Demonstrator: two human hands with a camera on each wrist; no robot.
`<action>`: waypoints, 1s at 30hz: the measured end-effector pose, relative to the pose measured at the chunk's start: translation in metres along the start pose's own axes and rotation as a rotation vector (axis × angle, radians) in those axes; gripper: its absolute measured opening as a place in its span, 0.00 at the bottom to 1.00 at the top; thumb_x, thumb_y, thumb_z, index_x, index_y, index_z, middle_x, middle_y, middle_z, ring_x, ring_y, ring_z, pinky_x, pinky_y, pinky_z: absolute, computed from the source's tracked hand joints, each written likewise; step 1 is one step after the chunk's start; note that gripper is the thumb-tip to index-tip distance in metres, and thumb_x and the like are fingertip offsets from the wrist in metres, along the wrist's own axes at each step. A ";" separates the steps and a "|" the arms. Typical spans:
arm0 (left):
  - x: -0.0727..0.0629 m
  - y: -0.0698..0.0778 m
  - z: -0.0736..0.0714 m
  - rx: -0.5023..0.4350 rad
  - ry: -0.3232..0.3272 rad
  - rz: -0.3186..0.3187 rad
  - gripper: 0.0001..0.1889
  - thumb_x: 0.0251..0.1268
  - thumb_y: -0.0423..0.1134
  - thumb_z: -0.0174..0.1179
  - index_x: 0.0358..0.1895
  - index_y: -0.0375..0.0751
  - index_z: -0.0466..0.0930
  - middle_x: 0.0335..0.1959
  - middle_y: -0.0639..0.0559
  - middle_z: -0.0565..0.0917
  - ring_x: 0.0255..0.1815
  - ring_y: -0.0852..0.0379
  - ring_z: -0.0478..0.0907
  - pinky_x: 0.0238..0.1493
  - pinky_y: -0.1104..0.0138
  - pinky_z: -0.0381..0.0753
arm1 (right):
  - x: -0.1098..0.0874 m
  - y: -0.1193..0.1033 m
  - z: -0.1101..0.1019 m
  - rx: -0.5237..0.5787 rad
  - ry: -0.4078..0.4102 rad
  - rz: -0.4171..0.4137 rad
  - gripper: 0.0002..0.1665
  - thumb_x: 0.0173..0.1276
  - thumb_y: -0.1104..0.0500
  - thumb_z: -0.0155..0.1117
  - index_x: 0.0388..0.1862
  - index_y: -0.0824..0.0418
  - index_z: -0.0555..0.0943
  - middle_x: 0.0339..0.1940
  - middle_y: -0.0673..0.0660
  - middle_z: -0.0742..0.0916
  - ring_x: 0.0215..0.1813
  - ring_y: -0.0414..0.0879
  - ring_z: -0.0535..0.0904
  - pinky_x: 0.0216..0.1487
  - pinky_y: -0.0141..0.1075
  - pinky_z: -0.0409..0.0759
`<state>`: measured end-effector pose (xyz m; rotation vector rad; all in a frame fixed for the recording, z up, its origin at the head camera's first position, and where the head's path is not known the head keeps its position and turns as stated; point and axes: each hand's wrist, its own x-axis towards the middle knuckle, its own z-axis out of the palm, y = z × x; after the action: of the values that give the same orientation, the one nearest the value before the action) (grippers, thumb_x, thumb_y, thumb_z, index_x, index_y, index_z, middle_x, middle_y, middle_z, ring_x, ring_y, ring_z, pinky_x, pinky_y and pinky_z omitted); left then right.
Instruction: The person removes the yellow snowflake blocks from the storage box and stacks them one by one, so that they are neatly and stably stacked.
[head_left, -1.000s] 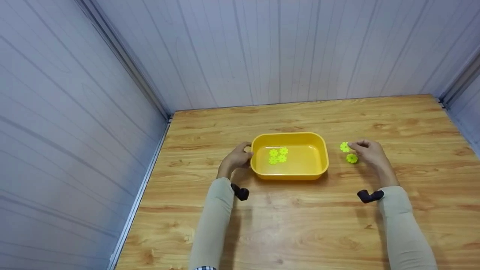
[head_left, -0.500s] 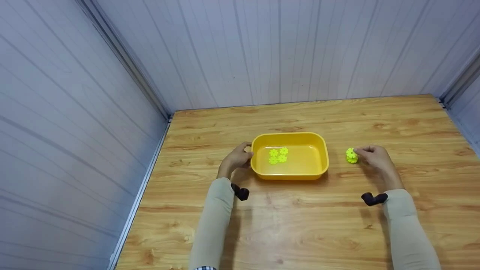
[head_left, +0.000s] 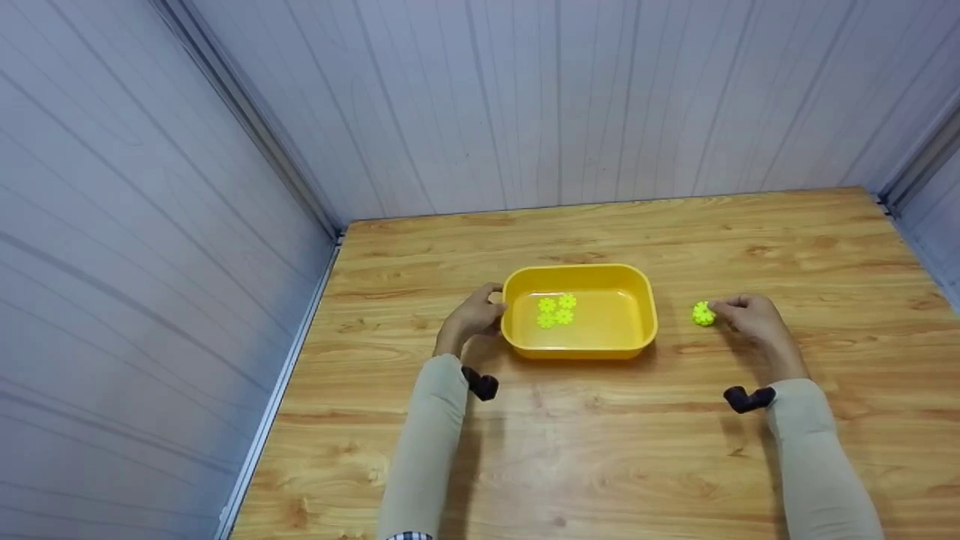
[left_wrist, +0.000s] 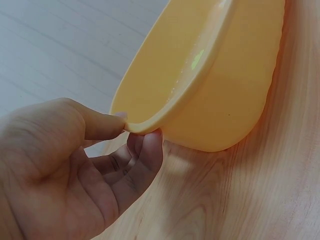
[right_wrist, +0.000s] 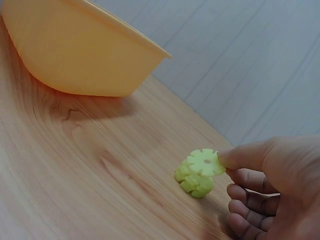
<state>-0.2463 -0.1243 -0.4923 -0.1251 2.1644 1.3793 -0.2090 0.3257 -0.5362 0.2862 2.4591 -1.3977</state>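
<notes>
The yellow tub [head_left: 577, 355] sits level on the wooden table [head_left: 562, 450] between the two hands, its long side facing the person, a placing that seems to leave the inside within easy reach of either arm. Four bright flower-shaped pieces [head_left: 564, 318] lie flat and close together on its floor, toward the left end, perhaps grouped so each one shows. Just beyond the tub's right end, well within the right arm's reach, a small stack of like pieces [right_wrist: 192, 183] stands on the table (how many it numbers, I cannot tell). The left hand [head_left: 472, 315] is nearly closed at the tips, its thumb over the rim and its fingers beneath the lip outside, a light pinch that probably serves to steady the tub. The right hand [head_left: 754, 319] nips the edge of one flower piece [right_wrist: 206, 162] between thumb and forefinger, the other fingers loosely curled below; that piece is at the top of the stack, slightly tilted, and whether it rests there fully is unclear.
</notes>
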 end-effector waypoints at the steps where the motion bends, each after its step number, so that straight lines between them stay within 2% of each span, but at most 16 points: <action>1: 0.000 0.000 0.000 0.002 0.000 0.002 0.23 0.75 0.38 0.46 0.70 0.48 0.59 0.41 0.41 0.77 0.30 0.56 0.73 0.45 0.58 0.78 | 0.000 0.000 0.000 -0.001 -0.001 0.002 0.34 0.71 0.39 0.51 0.58 0.68 0.71 0.44 0.54 0.77 0.40 0.45 0.71 0.40 0.36 0.74; 9: 0.000 -0.002 0.000 -0.007 -0.007 0.029 0.22 0.75 0.37 0.45 0.70 0.46 0.60 0.41 0.38 0.78 0.28 0.57 0.72 0.44 0.57 0.78 | 0.003 0.000 0.000 0.017 0.002 0.037 0.31 0.71 0.41 0.54 0.56 0.66 0.72 0.39 0.53 0.76 0.35 0.43 0.69 0.35 0.36 0.72; 14: 0.001 -0.001 0.000 0.000 -0.009 0.024 0.23 0.75 0.37 0.45 0.70 0.46 0.60 0.37 0.41 0.76 0.27 0.56 0.70 0.37 0.62 0.76 | 0.003 -0.001 0.000 0.026 0.021 0.047 0.26 0.72 0.45 0.54 0.54 0.65 0.72 0.29 0.50 0.75 0.24 0.40 0.66 0.30 0.36 0.70; 17: 0.002 -0.001 0.000 -0.003 -0.007 0.017 0.23 0.75 0.37 0.45 0.70 0.45 0.59 0.36 0.43 0.75 0.27 0.56 0.70 0.34 0.64 0.75 | 0.004 0.000 0.000 0.018 0.032 0.044 0.25 0.72 0.46 0.53 0.54 0.65 0.72 0.25 0.48 0.74 0.21 0.38 0.64 0.27 0.36 0.70; 24: 0.001 0.000 0.000 -0.001 0.000 0.002 0.23 0.75 0.37 0.45 0.70 0.46 0.60 0.40 0.40 0.77 0.28 0.57 0.72 0.37 0.63 0.77 | 0.004 -0.001 0.002 -0.044 0.044 0.027 0.27 0.73 0.45 0.51 0.55 0.67 0.73 0.38 0.55 0.77 0.26 0.41 0.66 0.30 0.37 0.70; 30: 0.002 -0.001 0.000 -0.003 -0.001 -0.001 0.23 0.74 0.37 0.46 0.70 0.47 0.60 0.40 0.42 0.77 0.29 0.56 0.72 0.41 0.60 0.78 | 0.004 -0.001 0.006 -0.054 0.048 0.023 0.28 0.74 0.44 0.49 0.56 0.67 0.73 0.50 0.62 0.75 0.36 0.47 0.68 0.35 0.37 0.71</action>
<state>-0.2474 -0.1243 -0.4937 -0.1260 2.1609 1.3821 -0.2126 0.3205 -0.5396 0.3384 2.5196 -1.3270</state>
